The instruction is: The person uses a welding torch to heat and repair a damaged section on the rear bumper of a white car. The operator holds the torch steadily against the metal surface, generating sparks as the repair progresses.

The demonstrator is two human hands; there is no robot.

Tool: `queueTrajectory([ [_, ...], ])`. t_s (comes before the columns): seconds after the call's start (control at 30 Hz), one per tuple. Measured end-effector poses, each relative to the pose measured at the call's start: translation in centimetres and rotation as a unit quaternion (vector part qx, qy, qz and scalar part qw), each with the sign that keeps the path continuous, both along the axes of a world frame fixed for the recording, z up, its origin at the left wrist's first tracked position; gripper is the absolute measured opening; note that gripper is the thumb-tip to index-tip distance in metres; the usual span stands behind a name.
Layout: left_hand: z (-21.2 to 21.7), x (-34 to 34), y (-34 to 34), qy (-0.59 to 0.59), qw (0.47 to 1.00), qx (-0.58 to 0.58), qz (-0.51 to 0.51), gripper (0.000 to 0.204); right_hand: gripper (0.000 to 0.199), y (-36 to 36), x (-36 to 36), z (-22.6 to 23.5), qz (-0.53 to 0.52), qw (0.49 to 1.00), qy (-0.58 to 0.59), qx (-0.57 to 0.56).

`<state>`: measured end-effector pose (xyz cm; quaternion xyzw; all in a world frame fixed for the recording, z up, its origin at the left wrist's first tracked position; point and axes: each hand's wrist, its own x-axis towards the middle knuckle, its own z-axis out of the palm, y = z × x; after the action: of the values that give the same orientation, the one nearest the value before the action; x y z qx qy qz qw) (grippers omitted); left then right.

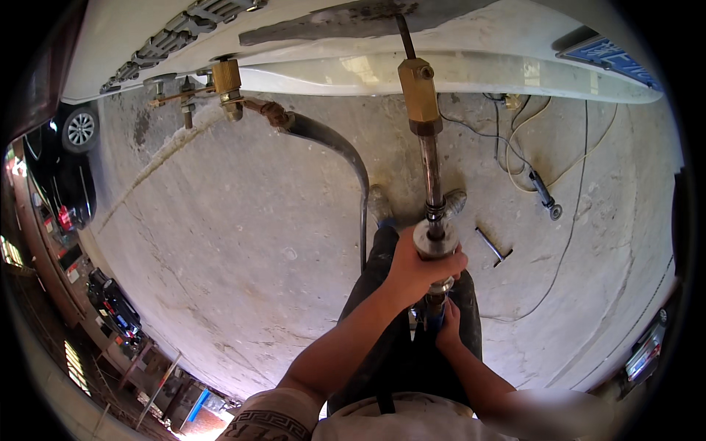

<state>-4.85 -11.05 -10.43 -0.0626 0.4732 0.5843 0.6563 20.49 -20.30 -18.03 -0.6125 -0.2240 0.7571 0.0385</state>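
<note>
A slide hammer [431, 169] runs from the white car panel [309, 77] back toward my body. Its thin front rod meets a grey bare-metal patch [338, 28] on the panel; I cannot tell whether it is fixed there. Behind the rod sits a brass-coloured block [419, 95]. My left hand [421, 270] is wrapped round the silver sliding weight [432, 239] on the shaft. Closer to me, my right hand [448, 327] is closed at the blue rear handle, its fingers partly hidden. At the left, a brass clamp [226, 77] on the panel joins a thick black cable [338, 143].
On the concrete floor [243, 242] lie a T-shaped tool [493, 246], a black angle grinder-like tool [544, 195] and loose cords [577, 213]. A blue licence plate [607, 57] is at the upper right. A dark car [62, 162] stands far left.
</note>
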Motion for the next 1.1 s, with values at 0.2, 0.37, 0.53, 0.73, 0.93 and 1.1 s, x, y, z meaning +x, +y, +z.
queueTrajectory([
  [0.2, -0.7, 4.2, -3.2, 0.029, 0.999, -0.02, 0.014, 0.015, 0.043, 0.0, 0.7, 0.2, -0.011, 0.999, 0.033, 0.0],
  [0.37, -0.4, 1.6, -1.4, -0.005, 1.0, 0.005, -0.003, 0.016, 0.042, -0.4, 0.9, 0.2, -0.045, 0.997, 0.049, -0.05],
  [0.53, -0.8, 4.5, -2.8, 0.051, 0.999, -0.012, -0.012, 0.019, 0.031, 1.4, 2.6, -2.0, 0.036, 0.953, 0.103, -0.282],
  [0.73, -1.2, 4.3, -2.6, 0.073, 0.997, -0.011, 0.003, 0.016, 0.037, 2.4, 1.2, -0.8, 0.043, 0.974, 0.119, -0.186],
  [0.93, -1.0, 4.3, -2.8, 0.07, 0.997, 0.008, -0.029, 0.016, 0.048, -0.6, 1.8, -0.4, -0.034, 0.998, 0.056, -0.004],
  [1.1, -0.6, 4.5, -2.2, 0.075, 0.997, 0.004, -0.03, 0.017, 0.05, 0.5, 1.3, 0.2, -0.045, 0.996, 0.074, -0.017],
])
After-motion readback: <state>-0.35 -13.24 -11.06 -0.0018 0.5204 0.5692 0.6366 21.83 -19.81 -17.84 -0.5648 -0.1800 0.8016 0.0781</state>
